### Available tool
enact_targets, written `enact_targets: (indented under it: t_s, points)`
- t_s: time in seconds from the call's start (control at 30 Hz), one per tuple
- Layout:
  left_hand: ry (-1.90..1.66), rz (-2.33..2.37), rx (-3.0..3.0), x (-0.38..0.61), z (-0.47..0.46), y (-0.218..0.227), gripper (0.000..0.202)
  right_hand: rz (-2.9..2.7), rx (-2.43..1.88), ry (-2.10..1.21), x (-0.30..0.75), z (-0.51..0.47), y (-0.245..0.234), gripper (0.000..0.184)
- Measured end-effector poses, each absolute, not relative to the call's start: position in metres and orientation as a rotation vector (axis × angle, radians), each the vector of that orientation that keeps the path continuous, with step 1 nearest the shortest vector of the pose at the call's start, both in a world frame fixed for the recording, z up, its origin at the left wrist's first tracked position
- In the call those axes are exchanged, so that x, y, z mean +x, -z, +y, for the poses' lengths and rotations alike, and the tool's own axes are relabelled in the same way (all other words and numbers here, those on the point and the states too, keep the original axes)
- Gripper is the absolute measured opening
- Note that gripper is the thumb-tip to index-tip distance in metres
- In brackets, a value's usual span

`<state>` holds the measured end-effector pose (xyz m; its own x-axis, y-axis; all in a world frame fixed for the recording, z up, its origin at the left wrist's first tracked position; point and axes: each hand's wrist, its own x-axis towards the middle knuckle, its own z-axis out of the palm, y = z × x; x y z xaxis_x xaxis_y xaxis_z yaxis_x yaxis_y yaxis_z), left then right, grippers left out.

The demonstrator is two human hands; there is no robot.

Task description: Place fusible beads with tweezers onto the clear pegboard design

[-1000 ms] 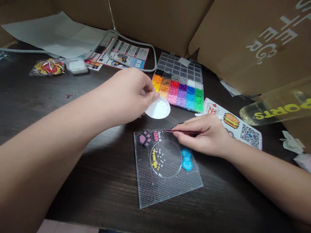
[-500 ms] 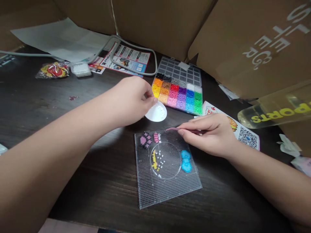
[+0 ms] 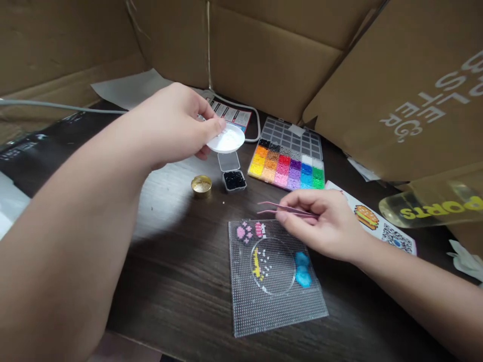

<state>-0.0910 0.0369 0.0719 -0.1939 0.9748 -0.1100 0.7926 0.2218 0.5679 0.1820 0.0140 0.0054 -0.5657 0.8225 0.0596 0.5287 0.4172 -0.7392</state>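
Note:
My left hand (image 3: 184, 128) pinches the rim of a small white round dish (image 3: 230, 141) and holds it raised and tilted. Below the dish stand a small clear box with its lid up, full of black beads (image 3: 234, 180), and a round gold tin (image 3: 201, 185). Between the thumb and fingers of my right hand (image 3: 320, 221) are pink tweezers (image 3: 277, 207), their tips apart with nothing visible between them. They hover over the far edge of a clear pegboard (image 3: 277, 311). It bears a pink-and-black paw, a pink-and-white piece, yellow and white beads in a ring, and a blue bow (image 3: 302, 270).
A sorted bead case (image 3: 287, 163) lies open behind the pegboard. To the right are a printed card (image 3: 377, 223) and a clear pouch with yellow lettering (image 3: 426, 208). Cardboard walls (image 3: 264, 55) enclose the back; a grey cable (image 3: 64, 106) and papers lie at the back left.
My left hand has lifted the white dish up and to the left, so the black bead box and gold tin now show. The tweezer tips have spread apart. The whole view has shifted.

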Motion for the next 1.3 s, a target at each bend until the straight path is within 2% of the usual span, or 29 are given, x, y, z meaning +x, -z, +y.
enact_targets:
  t_s: [0.13, 0.3, 0.57, 0.73, 0.9, 1.07, 1.3]
  points:
    - [-0.529, 2.063, 1.648, -0.093, 0.037, -0.068, 0.04, -2.558, -1.003, -0.877, 0.141, 0.031, -0.003, 0.016]
    - [-0.49, 1.99, 1.704, -0.095, 0.034, -0.072, 0.034, -2.708, -1.102, -0.861, 0.106, 0.047, 0.006, 0.02]
    - [-0.537, 1.916, 1.784, -0.103, 0.044, -0.061, 0.031, -2.721, -1.098, -0.913, 0.098, 0.043, 0.007, 0.017]
    - [-0.562, 1.957, 1.685, -0.108, 0.049, -0.059, 0.022, -2.693, -1.153, -0.919, 0.094, 0.041, 0.005, 0.021]
    - [-0.563, 1.954, 1.686, -0.107, 0.048, -0.061, 0.023, -2.662, -1.14, -1.142, 0.089, 0.037, 0.003, 0.021]
    - [-0.548, 1.983, 1.691, -0.108, 0.048, -0.062, 0.025, -2.635, -1.105, -1.162, 0.081, 0.038, 0.001, 0.02]
    - [-0.278, 2.0, 1.731, -0.133, 0.043, -0.07, 0.02, -2.665, -1.081, -1.224, 0.071, 0.04, 0.008, 0.018]
